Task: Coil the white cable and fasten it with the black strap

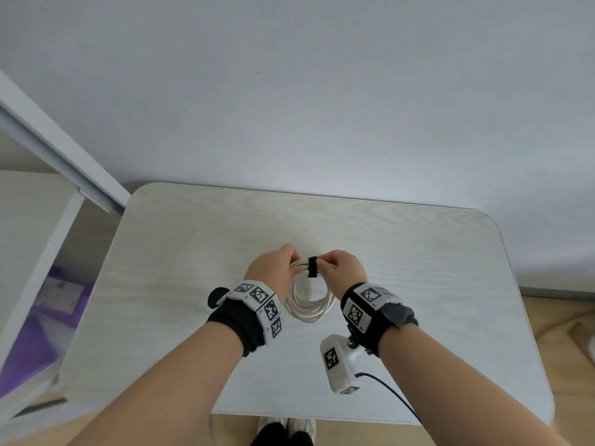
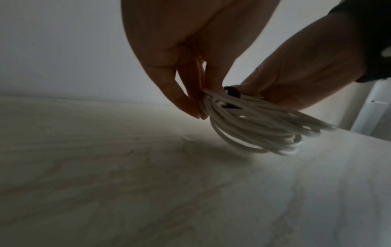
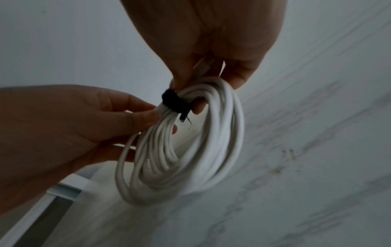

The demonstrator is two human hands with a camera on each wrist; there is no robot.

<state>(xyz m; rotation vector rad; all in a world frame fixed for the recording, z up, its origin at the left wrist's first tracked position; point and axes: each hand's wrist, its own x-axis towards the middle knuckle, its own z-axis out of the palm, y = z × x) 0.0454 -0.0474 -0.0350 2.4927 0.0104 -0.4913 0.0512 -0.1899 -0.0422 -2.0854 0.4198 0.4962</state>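
The white cable [image 1: 308, 309] is wound into a round coil of several loops and hangs upright just above the table [image 1: 418, 252]. A black strap [image 1: 312, 267] is wrapped around the top of the coil, with a short tail hanging down. My left hand [image 1: 291, 263] grips the loops just left of the strap. My right hand [image 1: 322, 261] pinches the strap on the bundle from the right. In the right wrist view, the strap [image 3: 175, 102] encircles the coil [image 3: 190, 150] between both sets of fingers. The left wrist view shows the coil [image 2: 253, 128] clear of the tabletop.
The pale wood-grain table stands against a plain wall [image 1: 322, 91]. A white frame [image 1: 64, 156] runs along the left, with a purple item [image 1: 38, 333] on the floor below. A thin black lead [image 1: 396, 397] trails from my right wrist camera.
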